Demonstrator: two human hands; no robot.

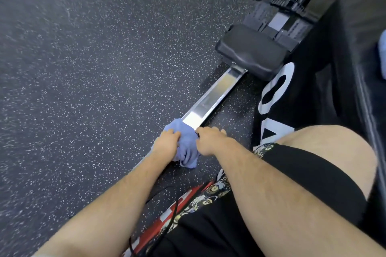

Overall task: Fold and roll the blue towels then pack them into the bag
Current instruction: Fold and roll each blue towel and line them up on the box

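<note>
A crumpled blue towel (187,146) lies bunched over the near end of a metal rail (211,100) on the speckled floor. My left hand (167,142) grips the towel's left side with closed fingers. My right hand (208,140) presses on its right side, fingers curled at the cloth's edge. A black bag with white lettering (302,98) stands open to the right of the rail, beside my bare knee (325,148). A sliver of another blue cloth (382,56) shows at the far right edge.
The rail belongs to a rowing machine with a black padded seat (250,52) and footrests (277,19) further back. Dark speckled rubber flooring (83,69) spreads to the left. A black cable (173,210) and a red-and-white part (167,217) lie near my lap.
</note>
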